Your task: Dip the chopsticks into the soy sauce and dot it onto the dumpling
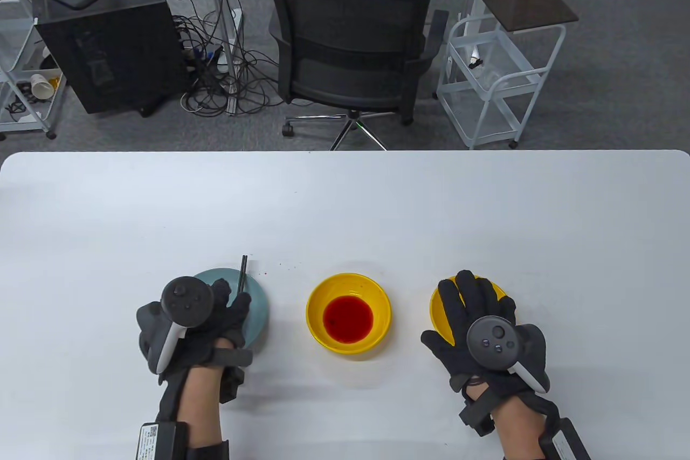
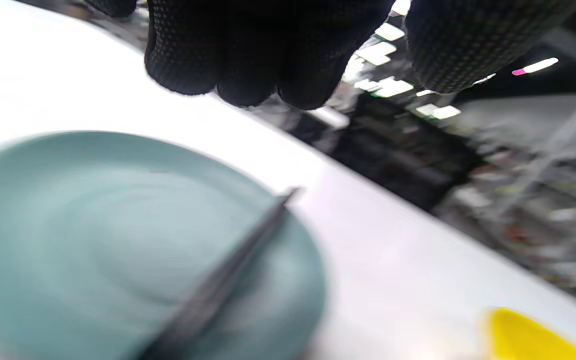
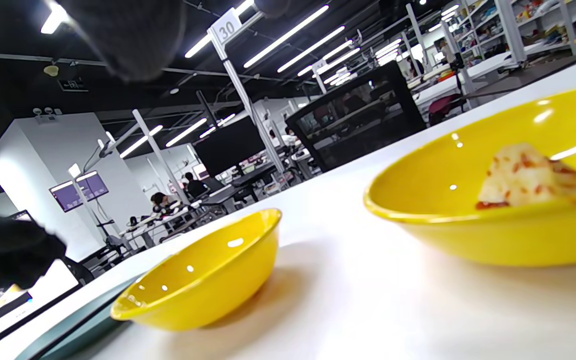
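A pair of dark chopsticks (image 1: 243, 272) lies on a teal plate (image 1: 260, 304), tips poking past its far rim. My left hand (image 1: 218, 314) hovers over the plate. In the left wrist view its curled fingers (image 2: 248, 60) hang above the chopsticks (image 2: 238, 270) without gripping them. A yellow bowl of red sauce (image 1: 348, 318) stands in the middle. My right hand (image 1: 474, 309) lies flat, fingers spread, over a second yellow bowl (image 1: 437, 302). The right wrist view shows a sauce-dotted dumpling (image 3: 528, 180) in that bowl (image 3: 468, 235).
Small red splashes (image 1: 280, 265) mark the white table (image 1: 345, 201) beyond the plate. An office chair (image 1: 350, 50), a white cart (image 1: 496, 82) and a computer case (image 1: 108, 50) stand behind the far edge.
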`<move>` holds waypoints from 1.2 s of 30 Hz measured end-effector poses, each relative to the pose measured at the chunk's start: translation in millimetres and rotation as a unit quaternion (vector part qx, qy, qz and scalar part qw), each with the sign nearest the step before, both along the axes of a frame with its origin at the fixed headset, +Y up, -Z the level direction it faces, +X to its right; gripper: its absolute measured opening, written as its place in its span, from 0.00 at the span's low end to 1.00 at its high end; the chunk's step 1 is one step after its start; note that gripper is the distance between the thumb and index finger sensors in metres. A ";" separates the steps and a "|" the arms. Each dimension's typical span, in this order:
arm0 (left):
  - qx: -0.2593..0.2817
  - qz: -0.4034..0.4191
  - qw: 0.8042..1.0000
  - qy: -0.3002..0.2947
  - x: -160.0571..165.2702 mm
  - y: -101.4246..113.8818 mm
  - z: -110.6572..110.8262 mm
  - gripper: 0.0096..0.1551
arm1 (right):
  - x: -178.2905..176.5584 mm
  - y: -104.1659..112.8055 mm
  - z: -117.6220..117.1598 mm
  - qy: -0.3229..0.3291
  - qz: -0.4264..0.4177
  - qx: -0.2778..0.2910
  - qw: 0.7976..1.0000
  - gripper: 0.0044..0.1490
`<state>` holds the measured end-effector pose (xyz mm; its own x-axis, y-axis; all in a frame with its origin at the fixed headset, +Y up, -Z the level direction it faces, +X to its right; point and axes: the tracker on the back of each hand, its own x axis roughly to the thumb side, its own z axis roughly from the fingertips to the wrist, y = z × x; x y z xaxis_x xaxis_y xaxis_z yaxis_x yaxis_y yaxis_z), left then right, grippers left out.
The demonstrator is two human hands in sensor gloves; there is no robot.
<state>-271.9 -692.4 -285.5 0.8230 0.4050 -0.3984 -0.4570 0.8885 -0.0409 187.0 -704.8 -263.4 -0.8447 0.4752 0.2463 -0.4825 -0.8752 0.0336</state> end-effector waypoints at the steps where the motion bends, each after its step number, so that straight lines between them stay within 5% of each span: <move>1: -0.025 -0.012 1.000 0.004 -1.6 -3.9 -1.1 0.38 | -1.0 0.1 0.1 0.001 0.000 0.000 1.000 0.56; 7: -0.177 -0.088 0.980 0.003 19.8 -35.9 -13.5 0.39 | -4.1 0.4 2.4 0.009 -0.001 -0.002 1.000 0.56; 15: -0.198 -0.201 0.959 -0.017 45.7 -51.1 -23.6 0.31 | 1.1 -0.1 1.1 0.004 -0.009 -0.006 1.000 0.56; 24: -0.152 -0.195 0.969 -0.027 43.0 -45.6 -24.5 0.31 | -12.1 5.7 10.1 0.035 -0.010 0.014 0.999 0.56; 28: -0.098 -0.161 0.981 -0.042 44.6 -27.5 -18.7 0.31 | -23.3 13.4 19.0 0.061 -0.021 0.044 0.997 0.55; 32: -0.020 -0.104 0.989 -0.103 70.2 -4.0 -6.7 0.30 | -40.6 20.2 31.9 0.109 -0.037 0.068 0.991 0.51; 36: 0.063 -0.068 0.970 -0.223 129.0 18.4 16.4 0.31 | -68.3 20.8 47.4 0.182 -0.055 0.071 0.979 0.49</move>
